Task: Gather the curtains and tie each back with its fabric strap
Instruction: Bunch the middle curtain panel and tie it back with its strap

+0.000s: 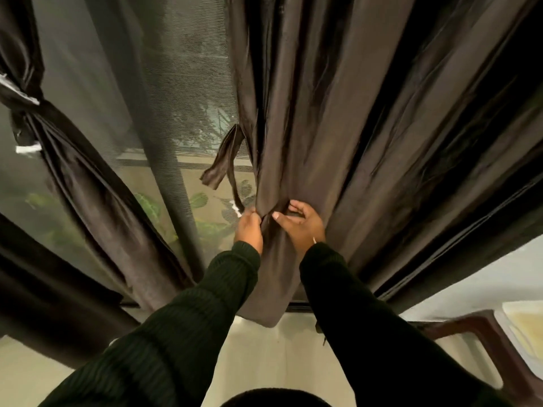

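Both hands — left hand [249, 229]; right hand [299, 226] — pinch the curtain [308, 142].

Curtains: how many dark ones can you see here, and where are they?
2. The left curtain hangs already tied back beside the window. The right curtain is bunched where both hands work. More may hang outside the view.

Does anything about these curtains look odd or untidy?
Only the right curtain: its strap dangles loose at the edge while both hands pinch the fabric. The left curtain is already tied back.
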